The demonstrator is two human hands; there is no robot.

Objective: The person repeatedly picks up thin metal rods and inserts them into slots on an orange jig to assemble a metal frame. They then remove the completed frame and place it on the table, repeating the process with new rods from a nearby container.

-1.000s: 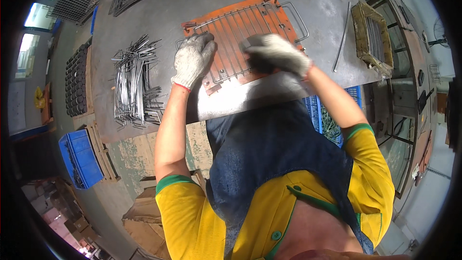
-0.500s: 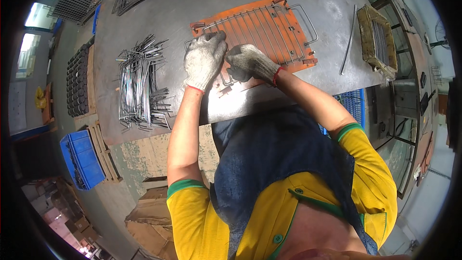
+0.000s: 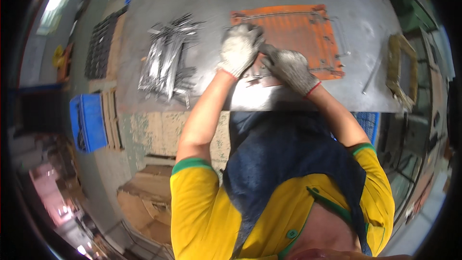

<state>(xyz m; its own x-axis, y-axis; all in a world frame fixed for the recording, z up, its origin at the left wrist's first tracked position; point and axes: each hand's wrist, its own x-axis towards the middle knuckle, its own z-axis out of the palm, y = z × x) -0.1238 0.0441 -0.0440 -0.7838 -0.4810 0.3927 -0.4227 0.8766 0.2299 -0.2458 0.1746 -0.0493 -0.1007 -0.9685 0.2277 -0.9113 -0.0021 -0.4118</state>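
Observation:
An orange jig plate (image 3: 308, 36) lies on the grey metal table (image 3: 216, 0), with a wire rack (image 3: 279, 15) set on it, its thin bars smeared by motion. A wire handle loop (image 3: 344, 38) sticks out at the plate's right end. My left hand (image 3: 239, 48), in a whitish knit glove, is closed over the left end of the plate and rack. Close beside it, my right hand (image 3: 291, 70), gloved too with darkened fingers, is curled at the lower left corner. Whatever the fingertips grip is hidden by the gloves and blur.
Left of the plate lies a heap of bent metal wires (image 3: 168, 58). A loose rod (image 3: 373, 74) and a worn box (image 3: 394, 62) sit at the table's right. Beyond the left edge stands a blue crate (image 3: 91, 125) by a wooden pallet (image 3: 111, 120); cardboard (image 3: 149, 202) lies below.
The whole view has shifted, so table, plate and wire heap appear further right and turned slightly. Both hands stay at the plate's left end, the right one still curled beside the left.

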